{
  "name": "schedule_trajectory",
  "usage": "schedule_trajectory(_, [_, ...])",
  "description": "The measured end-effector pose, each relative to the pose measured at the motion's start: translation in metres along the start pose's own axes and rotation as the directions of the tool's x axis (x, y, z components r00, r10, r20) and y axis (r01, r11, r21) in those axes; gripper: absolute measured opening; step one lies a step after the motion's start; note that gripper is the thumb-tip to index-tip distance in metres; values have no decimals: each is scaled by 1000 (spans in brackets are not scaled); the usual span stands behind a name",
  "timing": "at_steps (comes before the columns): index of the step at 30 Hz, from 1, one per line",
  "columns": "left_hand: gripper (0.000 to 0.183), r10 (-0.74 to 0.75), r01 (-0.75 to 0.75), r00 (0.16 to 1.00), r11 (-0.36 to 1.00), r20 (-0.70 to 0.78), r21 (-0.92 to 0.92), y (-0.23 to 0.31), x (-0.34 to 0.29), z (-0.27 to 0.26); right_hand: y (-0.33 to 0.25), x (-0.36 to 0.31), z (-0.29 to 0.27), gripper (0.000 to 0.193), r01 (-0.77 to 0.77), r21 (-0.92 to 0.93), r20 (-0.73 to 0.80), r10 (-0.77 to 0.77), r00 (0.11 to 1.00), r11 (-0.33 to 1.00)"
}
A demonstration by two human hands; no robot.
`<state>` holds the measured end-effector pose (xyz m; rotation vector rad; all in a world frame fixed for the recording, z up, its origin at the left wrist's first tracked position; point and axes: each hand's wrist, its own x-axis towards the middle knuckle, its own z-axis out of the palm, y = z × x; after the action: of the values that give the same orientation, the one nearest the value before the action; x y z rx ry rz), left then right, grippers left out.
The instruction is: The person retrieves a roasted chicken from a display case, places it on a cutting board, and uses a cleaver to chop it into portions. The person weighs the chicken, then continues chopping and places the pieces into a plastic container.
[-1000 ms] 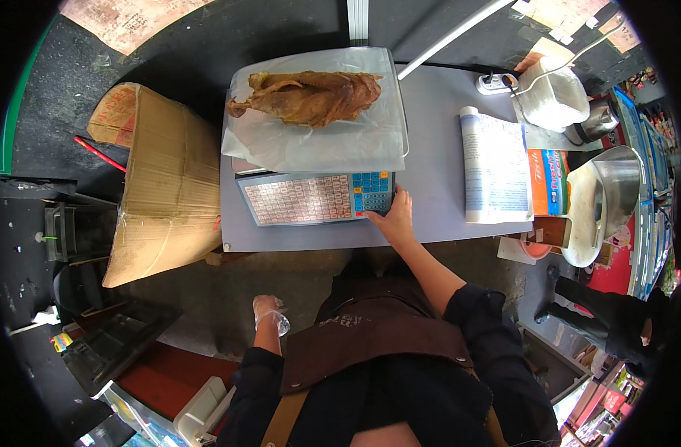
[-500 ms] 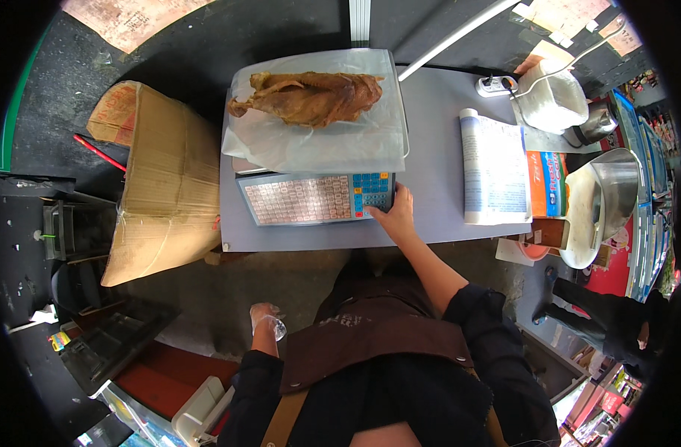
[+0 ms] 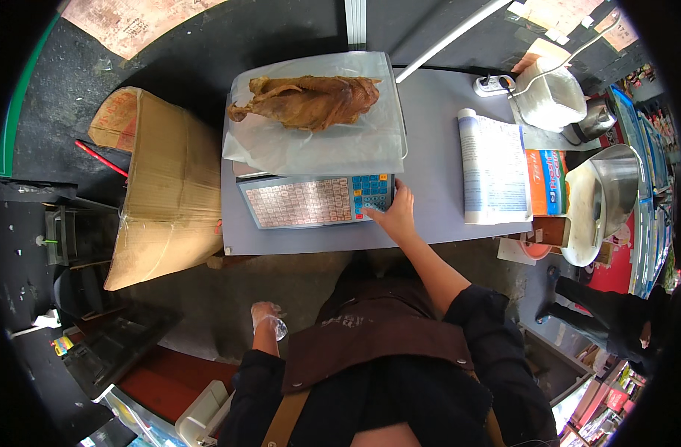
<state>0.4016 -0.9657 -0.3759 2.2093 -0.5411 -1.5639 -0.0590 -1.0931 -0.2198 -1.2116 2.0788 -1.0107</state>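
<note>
A whole browned cooked bird, probably a duck or chicken (image 3: pixel 311 103), lies on a clear plastic sheet (image 3: pixel 311 153) spread over the pan of a scale. Below the pan is the scale's key panel (image 3: pixel 299 203), with many pale keys and a block of blue ones. My right hand (image 3: pixel 396 216) is bare, its thumb on the lower blue keys and its fingers apart from the thumb along the panel's right edge. It holds nothing. My left hand (image 3: pixel 267 316), in a clear plastic glove, hangs low beside my brown apron (image 3: pixel 378 346). Its fingers look loosely spread, with nothing seen in them.
The scale stands on a grey table (image 3: pixel 437 149). A tall cardboard box (image 3: pixel 169 194) is against its left side. On the right are a roll of printed plastic (image 3: pixel 493 171), an orange-blue box (image 3: pixel 547 182), a power strip (image 3: pixel 495 86) and a metal bowl (image 3: pixel 620 190). Another person (image 3: pixel 601 309) stands far right.
The view has shifted slightly. My right thumb has moved a little to the left over the blue keys. The bird and my left hand stay as they were.
</note>
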Motion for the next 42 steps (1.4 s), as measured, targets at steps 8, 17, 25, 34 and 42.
schedule_trajectory(8, [16, -49, 42, 997, 989, -51, -143, 32, -34, 7, -20, 10, 13, 95, -48, 29, -129, 51, 990, 998])
schedule_trajectory(17, [7, 137, -141, 989, 988, 62, 68, -1, -12, -12, -19, 11, 20, 91, -87, 26, -159, 90, 983, 996])
schedule_trajectory(25, [13, -102, 102, 993, 995, -65, -7, 50, -29, 5, 2, 26, -16, 57, 149, 7, -331, -138, 934, 989])
schedule_trajectory(34, [17, -105, 106, 994, 978, -14, 179, 28, -16, -5, -1, 82, -45, 17, 280, -458, -226, -415, 881, 844])
schedule_trajectory(42, [16, -64, 108, 988, 935, -139, 338, 74, -71, 32, 4, 61, -50, 4, 240, -320, -277, -333, 901, 917])
